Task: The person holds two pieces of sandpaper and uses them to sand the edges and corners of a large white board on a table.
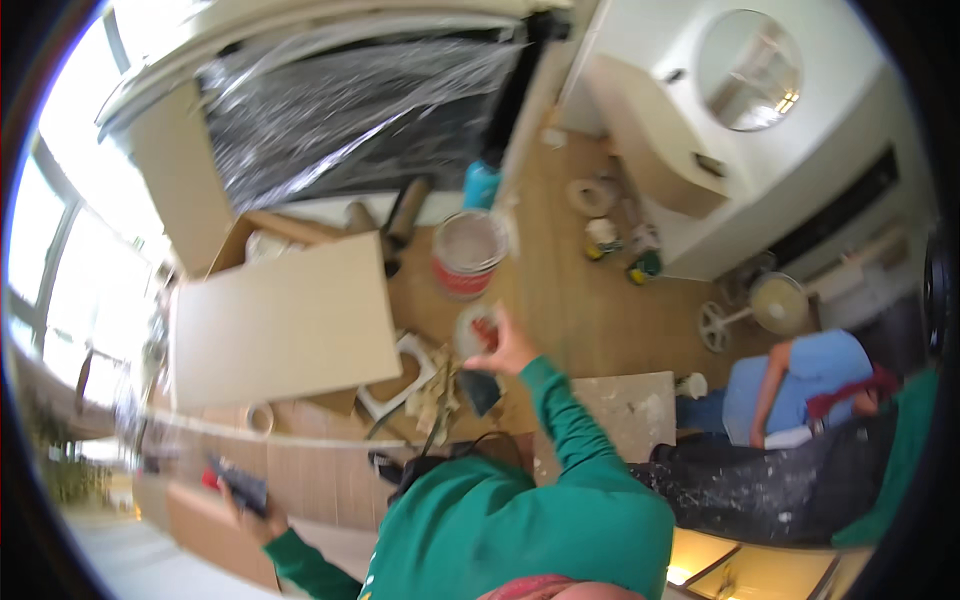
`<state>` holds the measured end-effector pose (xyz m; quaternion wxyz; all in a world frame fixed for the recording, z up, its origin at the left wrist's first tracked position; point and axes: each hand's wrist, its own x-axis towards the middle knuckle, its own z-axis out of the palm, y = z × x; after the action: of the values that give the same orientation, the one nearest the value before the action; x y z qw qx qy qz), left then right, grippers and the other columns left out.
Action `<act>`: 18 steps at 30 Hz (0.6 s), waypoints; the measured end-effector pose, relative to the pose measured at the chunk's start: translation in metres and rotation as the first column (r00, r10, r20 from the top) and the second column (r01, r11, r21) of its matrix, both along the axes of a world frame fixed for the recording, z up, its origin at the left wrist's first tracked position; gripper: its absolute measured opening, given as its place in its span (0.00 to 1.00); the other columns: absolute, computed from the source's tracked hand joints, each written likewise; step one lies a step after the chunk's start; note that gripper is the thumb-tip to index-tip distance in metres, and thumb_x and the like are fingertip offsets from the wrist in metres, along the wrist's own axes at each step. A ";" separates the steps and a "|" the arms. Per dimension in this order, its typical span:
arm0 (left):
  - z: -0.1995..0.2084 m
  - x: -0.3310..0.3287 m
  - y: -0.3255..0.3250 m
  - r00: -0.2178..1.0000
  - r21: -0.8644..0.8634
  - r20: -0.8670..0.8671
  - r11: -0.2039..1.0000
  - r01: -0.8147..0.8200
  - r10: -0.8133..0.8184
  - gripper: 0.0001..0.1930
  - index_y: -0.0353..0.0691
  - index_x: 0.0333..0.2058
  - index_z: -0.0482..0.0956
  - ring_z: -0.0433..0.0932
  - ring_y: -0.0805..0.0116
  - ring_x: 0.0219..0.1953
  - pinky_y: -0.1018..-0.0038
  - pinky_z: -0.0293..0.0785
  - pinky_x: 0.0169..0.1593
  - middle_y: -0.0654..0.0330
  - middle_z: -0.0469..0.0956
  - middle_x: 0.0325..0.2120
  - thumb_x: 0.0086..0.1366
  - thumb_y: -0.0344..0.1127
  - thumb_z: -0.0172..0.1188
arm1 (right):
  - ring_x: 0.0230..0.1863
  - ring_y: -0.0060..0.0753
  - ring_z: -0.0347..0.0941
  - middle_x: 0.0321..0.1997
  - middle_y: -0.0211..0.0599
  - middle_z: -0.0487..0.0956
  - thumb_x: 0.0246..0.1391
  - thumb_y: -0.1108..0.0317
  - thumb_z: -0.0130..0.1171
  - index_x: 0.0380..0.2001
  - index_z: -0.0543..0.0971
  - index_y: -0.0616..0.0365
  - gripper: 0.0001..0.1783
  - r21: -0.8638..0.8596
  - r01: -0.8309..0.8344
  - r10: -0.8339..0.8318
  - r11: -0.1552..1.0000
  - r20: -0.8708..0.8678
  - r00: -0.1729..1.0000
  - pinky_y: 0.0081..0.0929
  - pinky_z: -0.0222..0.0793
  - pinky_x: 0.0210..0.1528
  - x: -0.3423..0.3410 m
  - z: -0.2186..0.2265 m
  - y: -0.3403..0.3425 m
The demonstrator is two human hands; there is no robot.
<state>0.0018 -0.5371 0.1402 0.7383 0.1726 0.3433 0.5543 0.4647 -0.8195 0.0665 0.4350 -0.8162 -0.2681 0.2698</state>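
Wood-plank floor, cluttered. Right hand fingers grip small red-and-white round container above debris; left hand clasps dark red-trimmed tool. Judgement: keep container level, tool clear.

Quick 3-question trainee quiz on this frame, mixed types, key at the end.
1. True or false: the right hand holds a small round container.
2. What does the left hand hold? A) dark tool B) paint roller C) mirror
3. Fill in: the red-banded bucket stands on the ____ floor.

Key: 1 true; 2 A, a dark tool; 3 wooden.
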 end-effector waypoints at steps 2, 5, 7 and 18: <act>-0.021 -0.025 0.016 0.999 0.019 -0.039 0.999 0.036 -0.035 0.14 0.38 0.49 0.79 0.82 0.73 0.39 0.80 0.78 0.41 0.62 0.83 0.42 0.70 0.40 0.59 | 0.66 0.58 0.62 0.65 0.61 0.63 0.23 0.36 0.80 0.69 0.54 0.67 0.76 -0.248 0.039 -0.001 0.968 0.151 0.989 0.46 0.60 0.67 -0.019 -0.035 0.011; -0.040 -0.044 0.040 0.989 0.047 -0.078 0.990 0.129 -0.125 0.17 0.42 0.49 0.79 0.80 0.70 0.40 0.75 0.76 0.43 0.61 0.82 0.45 0.68 0.45 0.60 | 0.67 0.67 0.58 0.65 0.62 0.62 0.25 0.29 0.75 0.71 0.55 0.58 0.74 -0.383 0.091 0.064 0.919 0.372 0.926 0.51 0.57 0.68 -0.019 -0.129 0.054; -0.040 -0.012 0.057 0.977 0.041 -0.073 0.978 0.205 -0.202 0.17 0.42 0.49 0.79 0.80 0.69 0.40 0.74 0.76 0.43 0.60 0.82 0.45 0.67 0.45 0.60 | 0.68 0.70 0.55 0.67 0.64 0.60 0.27 0.29 0.74 0.71 0.56 0.53 0.70 -0.390 0.169 0.006 0.905 0.410 0.912 0.52 0.54 0.69 -0.010 -0.147 0.048; -0.067 0.066 0.132 0.915 0.085 -0.063 0.912 0.402 -0.398 0.16 0.44 0.50 0.78 0.81 0.63 0.40 0.71 0.77 0.40 0.57 0.82 0.42 0.67 0.44 0.60 | 0.67 0.58 0.59 0.66 0.53 0.66 0.46 0.52 0.70 0.61 0.68 0.58 0.41 -0.203 0.585 -0.430 0.785 0.501 0.751 0.50 0.56 0.69 -0.104 -0.208 -0.026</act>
<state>0.0676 -0.4050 0.0736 0.8191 0.2867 0.2900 0.4035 0.3607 -0.8458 -0.1414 0.2715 -0.9600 -0.0686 -0.0040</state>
